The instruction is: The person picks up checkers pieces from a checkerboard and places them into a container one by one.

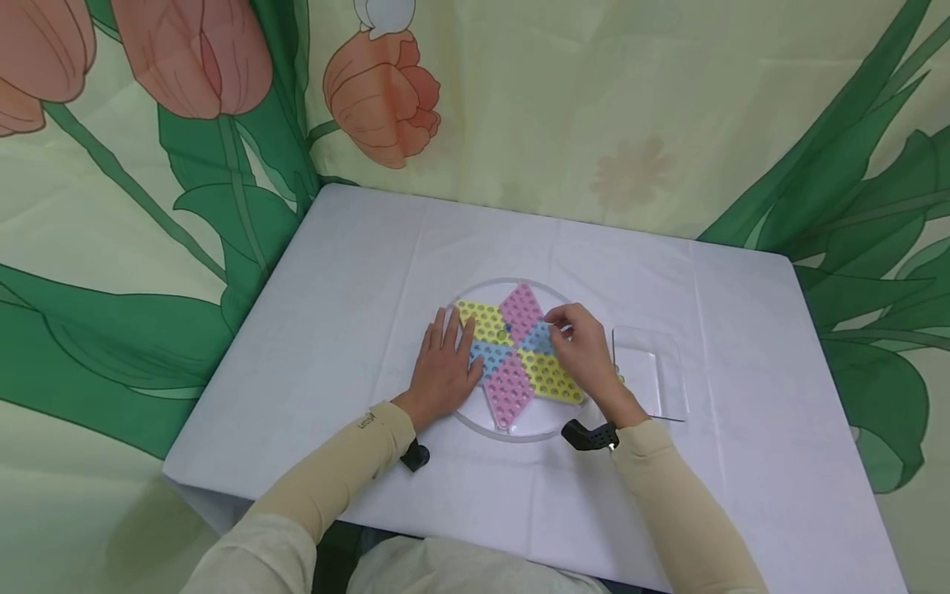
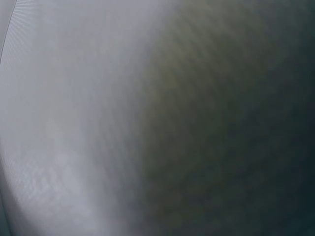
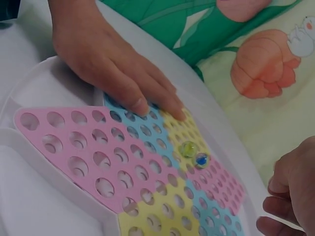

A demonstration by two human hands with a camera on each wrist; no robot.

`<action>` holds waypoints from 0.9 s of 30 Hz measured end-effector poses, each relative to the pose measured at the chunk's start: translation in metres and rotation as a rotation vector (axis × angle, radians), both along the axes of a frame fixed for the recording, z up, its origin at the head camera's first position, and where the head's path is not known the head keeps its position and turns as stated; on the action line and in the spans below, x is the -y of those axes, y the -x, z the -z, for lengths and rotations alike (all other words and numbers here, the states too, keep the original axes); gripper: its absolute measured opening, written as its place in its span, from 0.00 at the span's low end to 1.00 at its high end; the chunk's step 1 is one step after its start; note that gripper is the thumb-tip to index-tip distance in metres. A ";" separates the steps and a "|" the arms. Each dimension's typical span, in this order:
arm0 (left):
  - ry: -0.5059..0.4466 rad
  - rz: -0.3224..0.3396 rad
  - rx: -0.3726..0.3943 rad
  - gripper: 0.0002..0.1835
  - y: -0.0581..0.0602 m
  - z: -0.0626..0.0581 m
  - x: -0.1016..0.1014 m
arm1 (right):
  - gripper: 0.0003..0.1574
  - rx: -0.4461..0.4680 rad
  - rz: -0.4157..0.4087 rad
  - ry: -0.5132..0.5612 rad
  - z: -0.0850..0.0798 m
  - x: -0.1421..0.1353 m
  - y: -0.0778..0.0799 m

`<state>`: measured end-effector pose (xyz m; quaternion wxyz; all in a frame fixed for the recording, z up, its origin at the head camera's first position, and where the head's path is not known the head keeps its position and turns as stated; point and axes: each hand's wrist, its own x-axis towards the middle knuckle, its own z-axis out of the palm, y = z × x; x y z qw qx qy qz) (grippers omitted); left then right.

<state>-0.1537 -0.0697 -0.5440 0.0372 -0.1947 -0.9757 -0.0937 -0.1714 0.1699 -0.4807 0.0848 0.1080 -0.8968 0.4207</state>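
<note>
A round white Chinese checkers board point(image 1: 512, 436) carries a star of pink, yellow and light blue sections full of round holes. Two glass marbles sit close together near its middle, a yellow-green one point(image 3: 188, 149) and a blue one point(image 3: 201, 160). My left hand point(image 1: 444, 363) rests with extended fingers over the board's left side, touching the blue and yellow sections. Above the right blue section is my right hand point(image 1: 582, 346), its fingers bent toward the thumb; I cannot tell whether something small is between them. The left wrist view shows only blurred cloth and shadow.
A clear square plastic box point(image 1: 671, 371) stands right of the board, partly behind the right forearm, with small marbles point(image 1: 620, 378) at its left side. White cloth covers the table point(image 1: 356, 272). A curtain with printed tulips point(image 1: 382, 99) hangs behind.
</note>
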 end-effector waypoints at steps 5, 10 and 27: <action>-0.010 0.001 -0.016 0.37 0.000 0.000 0.000 | 0.10 0.022 -0.023 0.004 0.002 0.006 0.002; -0.022 0.000 -0.009 0.37 0.001 -0.001 -0.002 | 0.11 0.032 -0.039 0.008 0.006 0.012 0.003; 0.036 -0.010 -0.008 0.38 0.000 -0.004 -0.001 | 0.14 0.162 -0.050 -0.010 0.027 0.027 0.012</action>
